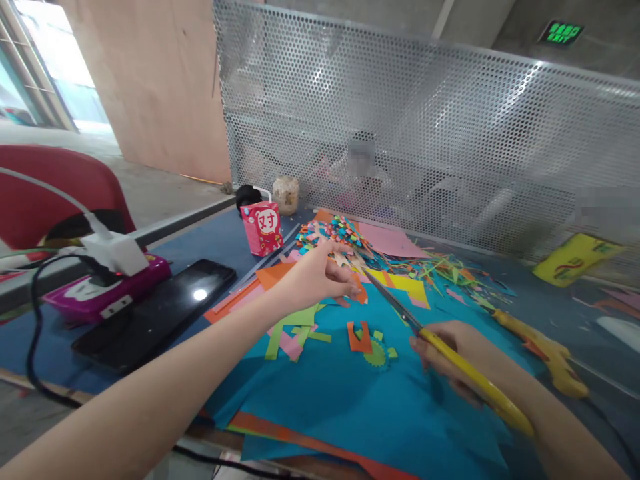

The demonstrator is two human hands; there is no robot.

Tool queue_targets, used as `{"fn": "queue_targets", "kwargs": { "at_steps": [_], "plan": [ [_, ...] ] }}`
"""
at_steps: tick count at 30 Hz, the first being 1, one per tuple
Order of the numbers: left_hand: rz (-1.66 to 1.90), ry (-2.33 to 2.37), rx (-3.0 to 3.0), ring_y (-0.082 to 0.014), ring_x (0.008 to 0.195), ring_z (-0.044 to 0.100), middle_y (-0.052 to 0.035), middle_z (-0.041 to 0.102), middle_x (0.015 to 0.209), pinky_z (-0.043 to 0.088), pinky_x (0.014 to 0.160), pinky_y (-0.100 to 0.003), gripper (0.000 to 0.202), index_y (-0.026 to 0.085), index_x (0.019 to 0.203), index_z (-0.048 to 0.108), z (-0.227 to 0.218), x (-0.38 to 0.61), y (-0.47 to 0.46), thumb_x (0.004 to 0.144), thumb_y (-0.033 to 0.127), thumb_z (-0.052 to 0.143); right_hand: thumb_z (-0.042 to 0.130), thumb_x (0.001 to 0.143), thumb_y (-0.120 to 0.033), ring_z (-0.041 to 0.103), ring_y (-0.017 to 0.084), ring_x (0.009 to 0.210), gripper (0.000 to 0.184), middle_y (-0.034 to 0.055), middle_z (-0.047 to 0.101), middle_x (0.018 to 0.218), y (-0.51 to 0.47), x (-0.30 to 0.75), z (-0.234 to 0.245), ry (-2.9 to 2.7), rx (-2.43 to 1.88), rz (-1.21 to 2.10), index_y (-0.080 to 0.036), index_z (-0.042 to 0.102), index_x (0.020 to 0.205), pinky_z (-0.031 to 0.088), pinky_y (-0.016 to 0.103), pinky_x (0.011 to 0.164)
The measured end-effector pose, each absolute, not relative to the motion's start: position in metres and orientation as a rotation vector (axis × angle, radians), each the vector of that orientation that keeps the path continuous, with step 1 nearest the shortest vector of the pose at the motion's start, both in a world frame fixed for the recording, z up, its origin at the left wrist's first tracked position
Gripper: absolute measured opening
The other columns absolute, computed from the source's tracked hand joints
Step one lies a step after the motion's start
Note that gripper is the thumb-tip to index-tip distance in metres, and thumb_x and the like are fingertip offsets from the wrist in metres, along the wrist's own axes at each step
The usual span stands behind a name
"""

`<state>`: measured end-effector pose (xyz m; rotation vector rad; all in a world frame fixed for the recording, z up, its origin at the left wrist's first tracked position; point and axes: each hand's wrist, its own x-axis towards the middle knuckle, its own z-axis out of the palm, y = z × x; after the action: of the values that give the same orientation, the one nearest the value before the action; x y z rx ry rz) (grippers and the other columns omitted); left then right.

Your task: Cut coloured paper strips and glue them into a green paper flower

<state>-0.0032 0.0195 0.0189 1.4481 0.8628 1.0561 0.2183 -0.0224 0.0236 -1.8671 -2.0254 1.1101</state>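
My left hand (327, 275) reaches over the paper scraps, its fingertips drawn together at a small orange paper piece (362, 292). In my right hand (450, 353) is a pair of scissors with long yellow handles (477, 380); its blades (393, 300) point forward and left, close to my left fingertips. Below the hands, a notched orange cutout (359, 338) and a round, toothed green paper piece (376, 355) lie on blue paper sheets (340, 407). Green and pink paper strips (295, 337) are left of them.
Behind my left hand is a heap of small coloured paper bits (335, 230) beside pink paper (393, 240). A glue gun (545, 353) lies right. Leftward are a red drink box (262, 228), a black phone (160, 313) and a purple power strip (110, 287). A perforated metal screen (425, 133) stands behind.
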Motion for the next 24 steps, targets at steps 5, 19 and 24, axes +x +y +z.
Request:
{"fn": "queue_targets", "kwargs": {
  "at_steps": [5, 19, 24],
  "plan": [
    [0.976, 0.856, 1.444, -0.0169, 0.052, 0.063, -0.0036, 0.067, 0.063, 0.049, 0.045, -0.025, 0.060, 0.016, 0.110, 0.037, 0.010, 0.004, 0.017, 0.060, 0.016, 0.071, 0.056, 0.065, -0.043, 0.042, 0.010, 0.027, 0.025, -0.0076, 0.042, 0.035, -0.017, 0.214, 0.018, -1.788, -1.730, 1.088, -0.019, 0.048, 0.064, 0.030, 0.019, 0.030],
    [0.776, 0.887, 1.587, -0.0124, 0.044, 0.055, 0.0037, 0.061, 0.058, 0.044, 0.041, -0.021, 0.067, 0.020, 0.118, 0.031, -0.001, 0.032, -0.001, 0.060, 0.008, 0.061, 0.062, 0.060, -0.025, 0.057, 0.017, 0.065, 0.019, 0.0028, 0.058, 0.071, -0.012, 0.203, -0.006, -1.876, -1.305, 0.958, -0.018, 0.051, 0.074, 0.048, 0.029, 0.062],
    [0.796, 0.783, 1.488, -0.0130, 0.048, 0.058, 0.0009, 0.062, 0.066, 0.045, 0.043, -0.022, 0.062, 0.020, 0.112, 0.034, -0.005, 0.032, 0.001, 0.060, 0.017, 0.067, 0.058, 0.062, -0.028, 0.057, 0.017, 0.061, 0.018, 0.0018, 0.057, 0.066, -0.013, 0.203, -0.005, -1.749, -1.280, 0.873, -0.019, 0.048, 0.074, 0.048, 0.029, 0.056]
  ]
}}
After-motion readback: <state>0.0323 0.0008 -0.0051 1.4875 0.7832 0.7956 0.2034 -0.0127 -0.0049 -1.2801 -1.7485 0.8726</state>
